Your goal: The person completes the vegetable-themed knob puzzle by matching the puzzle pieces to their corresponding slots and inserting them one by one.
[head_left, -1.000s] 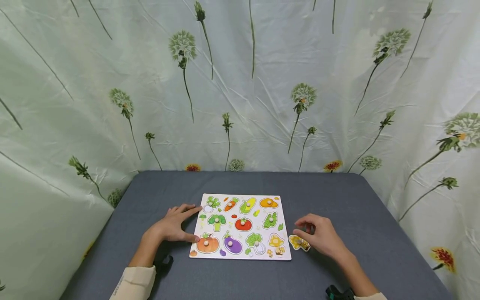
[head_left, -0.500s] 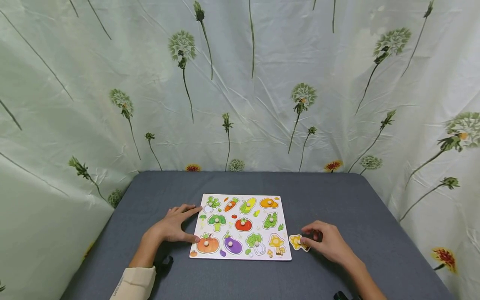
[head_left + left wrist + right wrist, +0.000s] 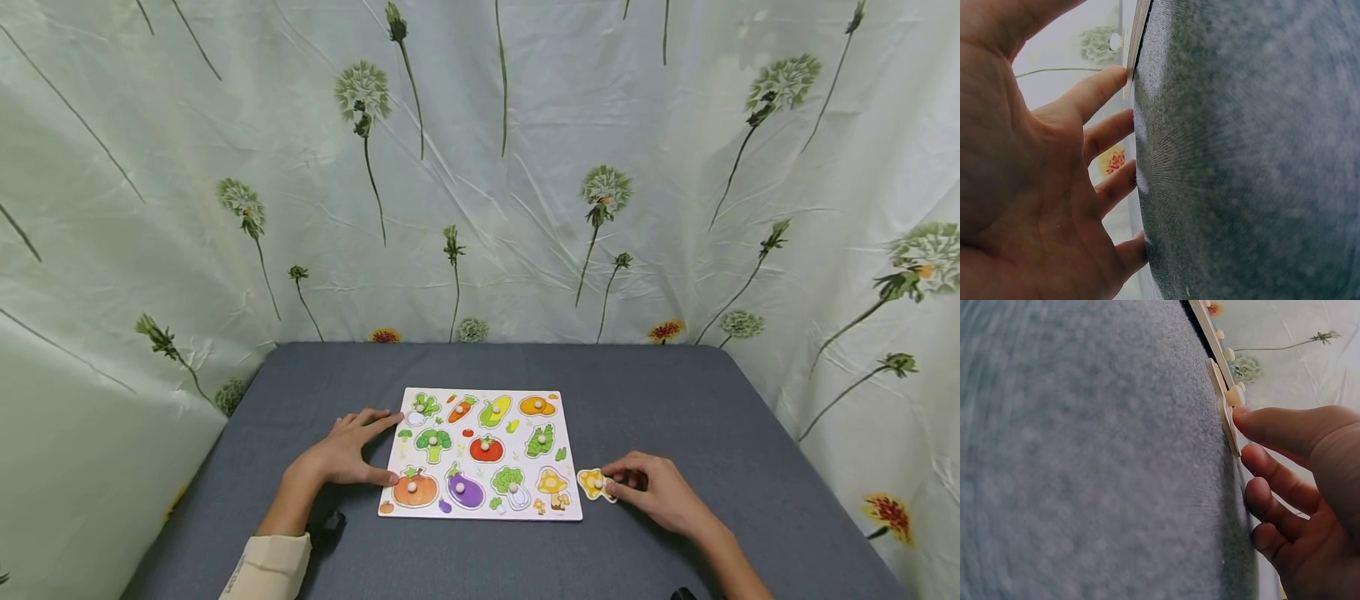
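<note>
My left hand (image 3: 341,450) lies spread at the left side of a white wooden knob puzzle board (image 3: 525,454). Its index fingertip and thumb touch that edge; in the left wrist view the fingers (image 3: 1107,90) stretch out beside the board's edge. Just off the board's lower right corner, flat on the cloth, lies a yellow mushroom puzzle piece (image 3: 591,482) with a round knob (image 3: 1235,395). My right hand (image 3: 660,492) pinches the piece's right end between thumb and curled fingers, apart from the knob. The fingers partly cover that end in the head view.
Knobbed vegetable pieces such as a tomato (image 3: 487,451), an eggplant (image 3: 468,493) and a pumpkin (image 3: 423,492) sit in the board. A mushroom picture (image 3: 552,482) without a knob shows at its lower right. Grey cloth (image 3: 480,562) covers the table; a flowered curtain (image 3: 517,250) hangs behind.
My right hand has drawn back to the right off the mushroom piece's top, then come down to the piece's right end. Left hand and board have stayed in place.
</note>
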Tool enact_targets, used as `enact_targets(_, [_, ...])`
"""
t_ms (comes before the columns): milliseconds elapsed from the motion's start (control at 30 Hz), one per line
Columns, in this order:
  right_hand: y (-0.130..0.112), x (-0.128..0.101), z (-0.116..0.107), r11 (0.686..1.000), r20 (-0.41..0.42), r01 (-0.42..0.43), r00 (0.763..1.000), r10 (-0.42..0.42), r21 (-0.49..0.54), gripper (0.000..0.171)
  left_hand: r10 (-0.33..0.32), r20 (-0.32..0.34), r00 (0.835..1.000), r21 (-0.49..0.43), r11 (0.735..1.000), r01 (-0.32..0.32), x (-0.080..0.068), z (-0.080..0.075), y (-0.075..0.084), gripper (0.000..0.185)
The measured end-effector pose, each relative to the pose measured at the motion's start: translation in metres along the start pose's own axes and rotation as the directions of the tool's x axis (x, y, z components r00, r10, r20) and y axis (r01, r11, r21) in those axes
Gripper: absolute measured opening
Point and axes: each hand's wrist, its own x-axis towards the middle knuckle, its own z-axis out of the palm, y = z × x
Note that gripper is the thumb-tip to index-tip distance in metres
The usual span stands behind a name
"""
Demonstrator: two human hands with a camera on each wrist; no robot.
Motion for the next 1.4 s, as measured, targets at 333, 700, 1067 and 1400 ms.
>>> enact_targets(333, [0.002,0.004,0.003,0.999,0.048,0.026,0.998,-0.027,0.023,0.012,-0.007,-0.001,1.0,0.002,1.0,0.007,0.0,0.0,0.0,0.11])
enact_targets(700, [0.0,0.005,0.004,0.998,0.083,0.019,0.996,-0.024,0.06,0.011,-0.005,-0.007,1.0,0.016,1.0,0.005,0.0,-0.001,0.001,0.111])
enact_targets(1067, [-0.003,0.005,0.004,0.999,0.03,-0.017,0.999,0.015,0.043,0.007,-0.004,0.001,1.0,0.018,1.0,0.004,0.002,0.0,0.0,0.109])
enact_targets(1400, [-0.008,0.006,-0.005,0.998,-0.006,-0.054,0.999,0.054,0.018,0.008,-0.005,0.001,1.0,0.007,1.0,0.005,0.002,0.0,-0.001,0.109])
